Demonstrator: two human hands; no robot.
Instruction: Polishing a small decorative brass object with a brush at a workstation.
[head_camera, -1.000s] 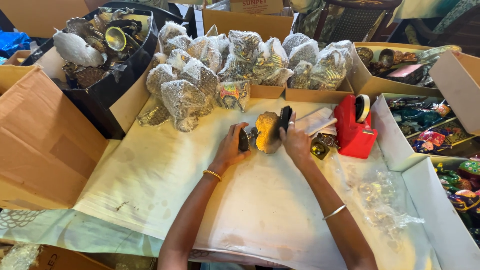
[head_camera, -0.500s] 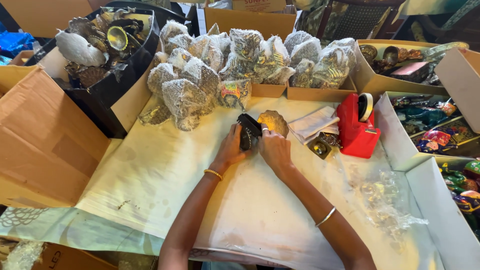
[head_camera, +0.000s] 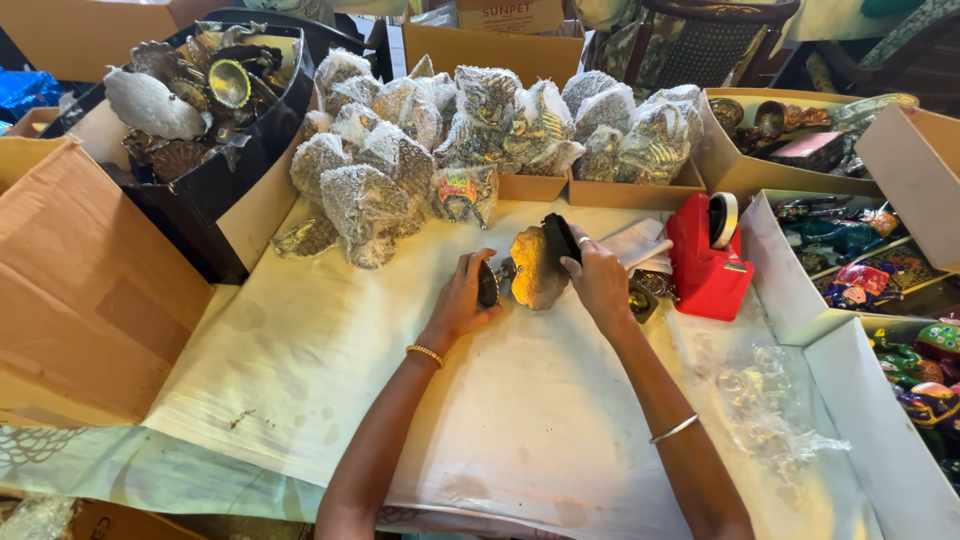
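1. Head view, looking down: your work table (head_camera: 300, 400), covered in pale paper, fills the frame, with cardboard boxes (head_camera: 90, 290) along its left edge and white trays of painted figures (head_camera: 900, 300) along its right.
2. Wrapped bundles (head_camera: 400, 160) in bubble film lie heaped across the far edge; a black bin (head_camera: 250, 150) of unwrapped metal pieces stands at the far left.
3. A red tape dispenser (head_camera: 705, 262) stands just right of your hands, near but not touching them.
4. Your left hand (head_camera: 462, 300) is closed around a small dark piece (head_camera: 487, 285); your right hand (head_camera: 598, 280) clamps the right side of the brass ornament (head_camera: 537, 268), fingers curled over its dark top edge.
5. That brass ornament sits between your two hands at the table's middle, held upright, its long axis running away from you. It touches your right hand, while your left is just beside it. Whether it rests on the paper cannot be told.
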